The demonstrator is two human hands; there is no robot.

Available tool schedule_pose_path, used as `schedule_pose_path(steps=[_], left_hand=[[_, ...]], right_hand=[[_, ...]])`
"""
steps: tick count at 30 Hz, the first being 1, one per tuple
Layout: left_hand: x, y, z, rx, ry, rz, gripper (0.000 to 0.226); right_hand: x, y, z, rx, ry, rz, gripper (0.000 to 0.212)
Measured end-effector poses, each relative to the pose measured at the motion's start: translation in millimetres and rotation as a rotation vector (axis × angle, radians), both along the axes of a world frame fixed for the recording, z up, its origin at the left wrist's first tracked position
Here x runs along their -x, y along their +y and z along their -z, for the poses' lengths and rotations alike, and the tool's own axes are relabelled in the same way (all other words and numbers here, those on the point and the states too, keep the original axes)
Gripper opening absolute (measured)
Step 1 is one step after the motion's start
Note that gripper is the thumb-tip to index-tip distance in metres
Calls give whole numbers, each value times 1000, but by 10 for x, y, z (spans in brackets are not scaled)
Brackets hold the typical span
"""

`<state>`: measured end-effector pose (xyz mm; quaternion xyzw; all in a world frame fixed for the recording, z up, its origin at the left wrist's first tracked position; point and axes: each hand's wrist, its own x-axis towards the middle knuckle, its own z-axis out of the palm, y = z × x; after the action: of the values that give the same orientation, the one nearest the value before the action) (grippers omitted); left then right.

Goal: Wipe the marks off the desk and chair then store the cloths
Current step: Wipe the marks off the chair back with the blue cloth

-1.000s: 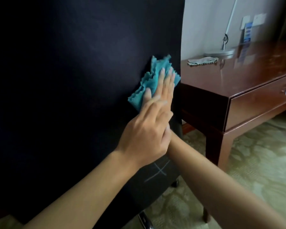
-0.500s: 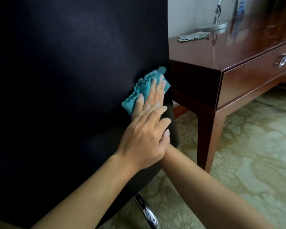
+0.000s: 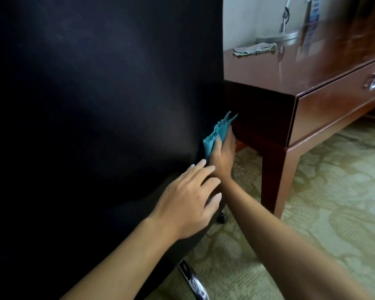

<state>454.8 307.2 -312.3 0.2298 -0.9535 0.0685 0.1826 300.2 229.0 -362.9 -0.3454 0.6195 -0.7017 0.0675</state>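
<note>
chair (image 3: 95, 105) black | cloth (image 3: 214, 137) teal | desk (image 3: 290, 68) reddish-brown | carpet (image 3: 333, 202) green floral

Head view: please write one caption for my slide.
Right hand presses teal cloth against black chair back beside desk.

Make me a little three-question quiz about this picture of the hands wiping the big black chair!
1. True or false: the right hand presses a crumpled teal cloth against the black fabric chair back.
2. Where does the pale grey cloth lie? A) on the patterned carpet B) on the glossy brown wooden desk C) over the chair
3. Fill in: the left hand lies open, with spread fingers, on the ____.

Key: 1 true; 2 B; 3 chair
</note>
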Motion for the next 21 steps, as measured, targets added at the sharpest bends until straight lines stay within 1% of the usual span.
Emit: schedule_pose_path(steps=[4, 6, 8, 9, 10, 11, 12, 13, 15, 16, 17, 19, 21], left_hand=[[-42, 99, 182, -11, 102, 13, 31], [-44, 206, 363, -92, 159, -30, 29], [-35, 397, 624, -243, 224, -144, 31], [-3, 474, 717, -355, 278, -208, 30], [24, 525, 853, -506, 372, -294, 26], [65, 567, 941, -698, 503, -392, 21], [98, 599, 1007, -932, 666, -515, 19], [126, 604, 1037, -1186, 883, -635, 19], [156, 574, 1129, -1674, 1302, -825, 28], [150, 552, 1203, -1834, 1440, -884, 34], [139, 538, 1283, -1913, 1531, -939, 39], [155, 502, 1432, -1997, 1632, -993, 44], [184, 516, 1554, -2094, 1652, -990, 49]], right_hand=[[1, 145, 73, -43, 50, 26, 71], [-10, 200, 85, -44, 92, 31, 74], [-57, 295, 119, -65, 140, 40, 74], [-98, 346, 131, -74, 158, 55, 74], [-163, 396, 162, -92, 191, 73, 74], [-246, 438, 195, -111, 226, 92, 73], [-336, 480, 265, -135, 259, 97, 72], [-421, 525, 349, -155, 282, 88, 70], [-577, 631, 587, -181, 331, 67, 67], [-642, 693, 725, -201, 356, 53, 66], [-692, 765, 857, -227, 383, 29, 66], [-707, 857, 981, -264, 447, -21, 65], [-640, 846, 876, -269, 497, -30, 67]])
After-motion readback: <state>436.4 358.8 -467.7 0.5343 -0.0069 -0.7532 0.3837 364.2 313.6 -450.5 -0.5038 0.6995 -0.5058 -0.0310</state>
